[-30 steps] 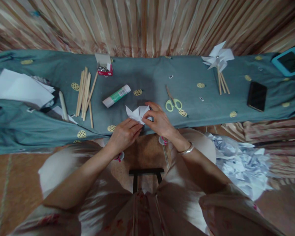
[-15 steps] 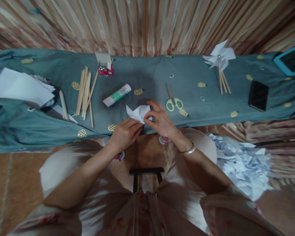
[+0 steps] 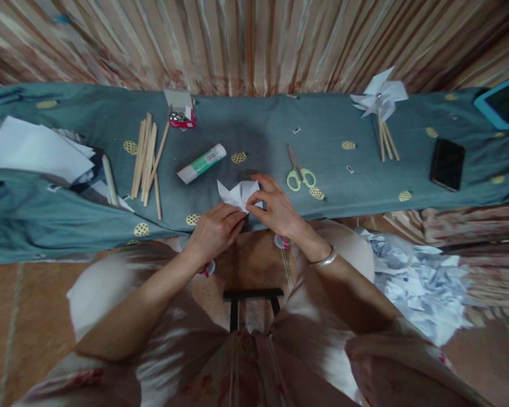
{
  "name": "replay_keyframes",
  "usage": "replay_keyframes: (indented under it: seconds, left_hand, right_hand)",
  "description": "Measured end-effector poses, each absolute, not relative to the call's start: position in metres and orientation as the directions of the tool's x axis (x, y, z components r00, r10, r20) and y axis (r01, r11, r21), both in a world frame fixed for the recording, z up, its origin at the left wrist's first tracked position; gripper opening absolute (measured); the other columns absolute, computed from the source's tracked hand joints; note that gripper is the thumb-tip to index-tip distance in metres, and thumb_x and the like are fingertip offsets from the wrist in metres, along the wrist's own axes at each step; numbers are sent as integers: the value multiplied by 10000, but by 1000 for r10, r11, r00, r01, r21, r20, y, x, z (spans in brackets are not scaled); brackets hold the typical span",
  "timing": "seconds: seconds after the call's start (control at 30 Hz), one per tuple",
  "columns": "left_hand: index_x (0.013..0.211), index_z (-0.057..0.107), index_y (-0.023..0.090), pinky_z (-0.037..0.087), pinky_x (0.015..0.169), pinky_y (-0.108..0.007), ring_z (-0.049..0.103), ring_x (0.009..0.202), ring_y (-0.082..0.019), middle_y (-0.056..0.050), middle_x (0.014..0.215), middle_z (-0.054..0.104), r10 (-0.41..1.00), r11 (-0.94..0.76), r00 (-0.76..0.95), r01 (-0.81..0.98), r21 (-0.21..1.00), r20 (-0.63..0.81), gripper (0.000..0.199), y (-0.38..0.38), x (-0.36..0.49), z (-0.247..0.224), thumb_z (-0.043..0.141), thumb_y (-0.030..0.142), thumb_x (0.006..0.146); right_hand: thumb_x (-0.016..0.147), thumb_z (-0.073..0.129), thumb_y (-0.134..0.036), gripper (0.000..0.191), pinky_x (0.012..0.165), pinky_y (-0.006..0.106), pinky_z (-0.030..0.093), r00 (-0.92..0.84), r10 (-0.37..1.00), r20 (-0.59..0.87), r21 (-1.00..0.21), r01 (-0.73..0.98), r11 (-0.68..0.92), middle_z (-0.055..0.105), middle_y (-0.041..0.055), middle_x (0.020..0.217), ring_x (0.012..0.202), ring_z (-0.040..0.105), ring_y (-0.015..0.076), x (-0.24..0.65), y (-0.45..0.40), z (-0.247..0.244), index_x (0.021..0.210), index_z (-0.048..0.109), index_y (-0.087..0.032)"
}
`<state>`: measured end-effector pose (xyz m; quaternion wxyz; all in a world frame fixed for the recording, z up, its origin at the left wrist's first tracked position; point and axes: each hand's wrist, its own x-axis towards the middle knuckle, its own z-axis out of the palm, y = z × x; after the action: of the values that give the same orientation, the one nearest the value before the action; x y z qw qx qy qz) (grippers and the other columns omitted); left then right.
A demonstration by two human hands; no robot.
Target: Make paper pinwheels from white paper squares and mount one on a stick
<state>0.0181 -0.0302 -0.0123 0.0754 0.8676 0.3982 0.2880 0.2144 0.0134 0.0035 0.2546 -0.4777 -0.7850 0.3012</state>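
Note:
A white paper piece [image 3: 237,195] with folded, pointed corners is held between my two hands at the near edge of the cloth-covered table. My left hand [image 3: 216,233] has its fingers closed on the lower left part of the paper. My right hand [image 3: 275,208] pinches the paper's right side with thumb and fingers. Just beyond lies a green and white glue stick [image 3: 203,163]. To the right of the paper rest scissors [image 3: 299,172] with pale green handles. The fingertips hide part of the paper's lower edge.
Wooden sticks [image 3: 146,158] and an open red box of metal pins [image 3: 181,117] are on the left, near white paper sheets [image 3: 38,150]. Pinwheels on sticks [image 3: 380,99], a black phone [image 3: 447,164] and a blue device [image 3: 503,104] lie right. A paper-filled bag [image 3: 419,288] stands below.
My right hand's fingertips have shifted very slightly left on the paper. Both hands keep hold of it, and the rest stays in place.

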Motion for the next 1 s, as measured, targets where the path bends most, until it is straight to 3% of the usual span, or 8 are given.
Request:
replay_keyframes:
  seconds: [0.57, 0.77, 1.0]
  left_hand:
    - [1004, 715, 134, 580, 784, -300, 689, 867, -192, -89, 942, 731, 731, -670, 502, 660, 341, 463, 180, -30, 19, -11, 553, 200, 964]
    - [1019, 717, 144, 581, 807, -315, 691, 900, -198, -94, 967, 733, 745, -660, 505, 652, 372, 437, 193, -29, 18, -10, 543, 210, 970]
    - [1006, 723, 147, 592, 811, -304, 703, 903, -191, -88, 959, 739, 740, -660, 511, 678, 324, 436, 215, -29, 18, -11, 525, 228, 979]
  right_hand:
    - [864, 591, -177, 122, 1194, 541, 331, -447, 880, 158, -660, 615, 431, 538, 101, 1455, 1446, 394, 305, 214, 9, 3, 833, 704, -208]
    - [875, 613, -199, 121, 1193, 523, 346, -457, 869, 189, -635, 618, 463, 534, 105, 1455, 1436, 401, 301, 214, 8, -2, 918, 726, -206]
    - [887, 576, -161, 229, 1186, 535, 362, -492, 841, 225, -579, 626, 521, 523, 112, 1468, 1434, 402, 310, 213, 8, -8, 1024, 757, -189]
